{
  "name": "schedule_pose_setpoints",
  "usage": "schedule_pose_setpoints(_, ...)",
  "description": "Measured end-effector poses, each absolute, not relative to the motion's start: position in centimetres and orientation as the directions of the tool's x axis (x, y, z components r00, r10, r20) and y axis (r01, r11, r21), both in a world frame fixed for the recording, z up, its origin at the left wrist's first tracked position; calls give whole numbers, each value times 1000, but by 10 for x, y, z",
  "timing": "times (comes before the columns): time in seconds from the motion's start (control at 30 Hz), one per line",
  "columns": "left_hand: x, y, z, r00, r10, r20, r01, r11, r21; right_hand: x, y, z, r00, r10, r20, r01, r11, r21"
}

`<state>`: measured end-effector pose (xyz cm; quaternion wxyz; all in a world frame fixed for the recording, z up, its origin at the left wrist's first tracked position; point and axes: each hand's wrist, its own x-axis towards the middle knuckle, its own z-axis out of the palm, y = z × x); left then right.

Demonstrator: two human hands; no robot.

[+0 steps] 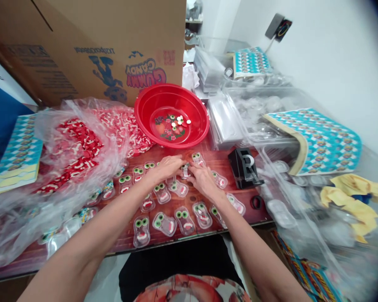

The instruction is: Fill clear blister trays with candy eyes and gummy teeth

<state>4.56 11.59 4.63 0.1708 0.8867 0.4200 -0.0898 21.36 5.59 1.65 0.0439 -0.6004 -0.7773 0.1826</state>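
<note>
My left hand point(171, 167) and my right hand point(205, 180) meet over the table, fingers closed on the two sides of a small clear plastic candy pack point(185, 172). My fingers partly hide the pack. Around them lie several similar clear packs with green gummy eyes and red-and-white mouth pieces, such as one candy-filled pack point(184, 220) near the table's front edge. Just beyond my hands stands a red basin point(171, 142) with a few eye, white and red candies at its bottom.
A plastic bag point(78, 138) of red-and-white candies lies left, beside printed label sheets point(17, 151). A cardboard box point(91, 25) stands behind. To the right are a black tape dispenser point(242, 167), a black ring point(256, 202) and large clear bags of empty plastic shells point(282, 214).
</note>
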Motion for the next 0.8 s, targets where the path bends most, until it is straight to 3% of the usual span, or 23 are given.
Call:
schedule_pose_setpoints(0.2,51,111,48,610,717,-338,788,-593,164,211,52,6,-254,961,-108,934,215,-286)
schedule_pose_setpoints(0.47,47,111,39,635,706,-314,772,-600,212,223,54,12,-281,958,-58,868,228,-441)
schedule_pose_setpoints(0.8,52,110,47,606,714,-351,794,-573,205,221,54,14,-252,961,-116,921,201,-334)
